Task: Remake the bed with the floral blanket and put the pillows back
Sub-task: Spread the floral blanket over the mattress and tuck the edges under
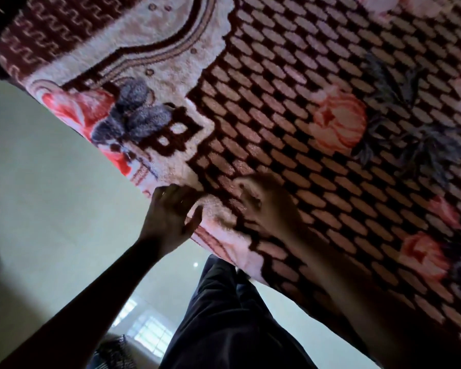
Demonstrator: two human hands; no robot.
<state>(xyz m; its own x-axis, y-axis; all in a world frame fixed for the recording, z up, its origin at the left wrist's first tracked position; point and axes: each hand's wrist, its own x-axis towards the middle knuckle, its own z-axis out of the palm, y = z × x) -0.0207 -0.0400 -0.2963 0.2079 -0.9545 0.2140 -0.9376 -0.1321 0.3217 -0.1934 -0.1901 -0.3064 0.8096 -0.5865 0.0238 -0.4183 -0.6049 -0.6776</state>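
step in hand: spreading and squaring the floral blanket (304,129) over the bed, which is hidden beneath it. the blanket fills the frame from 10 o'clock round to 4 o'clock and lies mostly flat. its pale bordered edge runs from 9 o'clock down toward 5 o'clock, where it drops over the side.

left hand (171,217): just below centre, toward 7 o'clock. fingers curled over the blanket's edge, thumb beneath, gripping the border.
right hand (258,206): just beside it at centre, on top of the checked part of the blanket. motion-blurred; cannot tell whether it lies flat or bunches the pile.

judgement: the blanket stage looks near done on this side. pillows are not in view, so that half of the task appears yet to do. the next move likely calls for a pull of the border outward and down so the edge hangs even. the right hand would then smooth toward 2 o'clock to clear the small ruck between the hands. after that, fetch the pillows.

around: pale glossy floor (51,182) from 9 to 6 o'clock, with a window reflection (147,328) in it near 6 o'clock. the person's dark trousers (224,315) at 6 o'clock, close against the bed side. a dark striped object (112,350) at 7 o'clock, too dim to name.

in the way: the legs stand right where the edge drops, and dim light hides the far corners.
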